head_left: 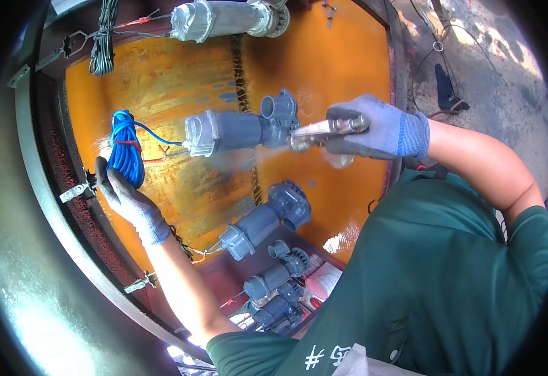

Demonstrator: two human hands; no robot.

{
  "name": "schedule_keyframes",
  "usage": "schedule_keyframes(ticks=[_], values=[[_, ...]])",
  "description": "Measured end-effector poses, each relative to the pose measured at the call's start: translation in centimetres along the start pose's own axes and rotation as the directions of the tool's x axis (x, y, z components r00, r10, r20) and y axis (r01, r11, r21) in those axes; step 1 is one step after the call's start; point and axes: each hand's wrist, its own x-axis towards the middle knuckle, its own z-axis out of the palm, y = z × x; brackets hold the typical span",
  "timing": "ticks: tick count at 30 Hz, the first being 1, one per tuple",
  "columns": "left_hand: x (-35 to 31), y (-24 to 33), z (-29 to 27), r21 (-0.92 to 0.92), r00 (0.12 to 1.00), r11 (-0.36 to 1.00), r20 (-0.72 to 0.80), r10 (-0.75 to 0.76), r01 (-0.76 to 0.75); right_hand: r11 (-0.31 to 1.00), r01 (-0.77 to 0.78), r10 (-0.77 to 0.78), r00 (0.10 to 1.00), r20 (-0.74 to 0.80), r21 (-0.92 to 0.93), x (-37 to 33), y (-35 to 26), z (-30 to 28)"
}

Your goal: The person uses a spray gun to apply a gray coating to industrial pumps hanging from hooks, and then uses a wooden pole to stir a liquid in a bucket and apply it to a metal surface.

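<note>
My right hand (374, 128), in a grey-blue glove, is closed around a metal spray gun (327, 130). A pale mist leaves its nozzle toward a grey-blue submersible pump (233, 133), whose rounded end cap looks lighter. From that end a blue cable runs to a tied blue coil (126, 150). My left hand (130, 200), also gloved, is held up with fingers stretched and apart against the coil's lower end; the coil partly covers them. A metal hook clip (76, 190) is close to those fingertips.
Behind the pumps stands an orange, paint-stained panel (330, 69). Another pump (224, 20) hangs above, and more pumps (264, 219) hang below. A dark metal frame (42, 163) curves along the left. Cables (440, 47) lie on the concrete floor at upper right.
</note>
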Motion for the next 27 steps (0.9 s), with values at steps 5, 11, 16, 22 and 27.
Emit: schedule_keyframes(ticks=[5,11,16,22,27], values=[[-0.8,0.4,-0.3,-0.001,0.999,1.000,-0.030,-0.016,0.016,0.930,-0.178,0.240,0.957,-0.164,0.323,0.8,-1.8,-0.5],[-1.5,0.0,-0.7,0.059,0.999,0.998,-0.028,0.038,-0.036,0.996,-0.010,0.008,1.000,0.026,0.084,-0.1,0.1,0.6],[-2.7,0.0,-1.9,0.014,0.999,1.000,-0.033,0.019,-0.018,0.979,-0.204,0.203,0.975,0.091,0.007,0.3,-0.3,-0.5],[-4.4,1.3,-2.2,0.122,1.000,0.992,-0.012,0.027,-0.026,0.992,0.062,-0.025,0.953,-0.303,0.112,1.9,1.5,-2.0],[-5.9,1.0,-3.2,0.140,0.999,0.990,-0.033,-0.023,0.027,0.994,-0.084,0.073,0.987,0.141,0.072,1.4,0.2,-2.7]])
